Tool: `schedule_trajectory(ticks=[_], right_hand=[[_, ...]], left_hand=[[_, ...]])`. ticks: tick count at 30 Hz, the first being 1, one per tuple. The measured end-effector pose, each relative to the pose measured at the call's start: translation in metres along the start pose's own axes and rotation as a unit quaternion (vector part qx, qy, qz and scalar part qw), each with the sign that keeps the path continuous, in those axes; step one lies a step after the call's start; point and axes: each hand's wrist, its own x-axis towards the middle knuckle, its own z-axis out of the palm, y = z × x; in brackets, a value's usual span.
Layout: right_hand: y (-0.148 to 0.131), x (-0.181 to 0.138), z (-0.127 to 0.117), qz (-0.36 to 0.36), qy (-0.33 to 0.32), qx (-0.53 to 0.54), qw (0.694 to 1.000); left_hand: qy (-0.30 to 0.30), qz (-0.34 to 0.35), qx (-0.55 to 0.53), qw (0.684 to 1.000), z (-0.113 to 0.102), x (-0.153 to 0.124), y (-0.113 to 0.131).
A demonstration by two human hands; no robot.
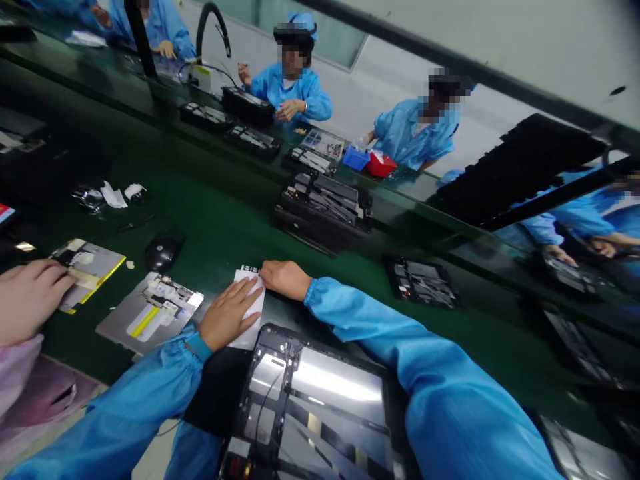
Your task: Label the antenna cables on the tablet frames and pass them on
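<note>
My left hand (230, 313) lies flat, fingers stretched, over a white sheet (249, 333) on the green table. At the sheet's top edge, small black and white pieces show. My right hand (286, 280) is closed at the sheet's upper right corner, its fingertips pinched. What sits between those fingertips is too small to make out. Close in front of me lies an opened black device tray (340, 380) with silver panels, dark strips and a thin cable. A grey panel with yellow tape (150, 317) rests left of my left hand.
At the left, another person's hand (30, 300) touches a second yellow-taped panel (103, 263). A black mouse (164, 252) lies nearby. Stacked trays (324, 210) stand farther back, with a single tray (423, 281) to the right. Several people in blue work across the table.
</note>
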Motion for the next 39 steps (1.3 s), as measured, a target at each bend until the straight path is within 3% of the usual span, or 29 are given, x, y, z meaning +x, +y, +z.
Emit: schedule_trajectory(ticks=[3, 6, 10, 12, 15, 23, 30, 35, 37, 39], right_hand=[[0.002, 0.01, -0.013, 0.037, -0.007, 0.043, 0.998], [0.007, -0.002, -0.046, 0.085, 0.023, 0.09, 0.992], [-0.011, -0.069, -0.103, 0.095, 0.081, 0.106, 0.987], [-0.029, -0.104, -0.117, 0.074, 0.09, 0.085, 0.99], [-0.042, -0.12, -0.11, 0.035, 0.088, 0.044, 0.995], [-0.012, -0.013, -0.029, -0.016, 0.003, -0.005, 1.0], [-0.009, 0.007, 0.005, 0.013, -0.008, -0.025, 1.0], [-0.013, 0.022, -0.004, 0.054, -0.007, 0.027, 0.998], [-0.015, 0.021, -0.029, 0.074, 0.01, 0.063, 0.995], [-0.024, 0.0, -0.065, 0.093, 0.04, 0.093, 0.99]], left_hand=[[-0.012, 0.0, -0.015, 1.0, -0.002, 0.002, 0.0], [-0.023, 0.001, -0.032, 0.999, -0.002, 0.006, -0.003], [-0.02, 0.008, -0.039, 0.999, -0.003, 0.01, -0.006], [-0.012, 0.013, -0.034, 0.999, -0.005, 0.009, -0.006], [0.005, 0.013, -0.018, 1.0, -0.009, 0.007, -0.005], [0.039, -0.01, -0.017, 0.999, -0.005, -0.002, -0.003], [0.039, -0.023, -0.031, 0.999, -0.005, -0.002, -0.001], [0.023, -0.025, -0.042, 0.999, -0.008, 0.0, 0.0], [0.016, -0.024, -0.049, 0.998, -0.009, 0.001, -0.001], [0.013, -0.021, -0.058, 0.998, -0.007, 0.003, -0.003]])
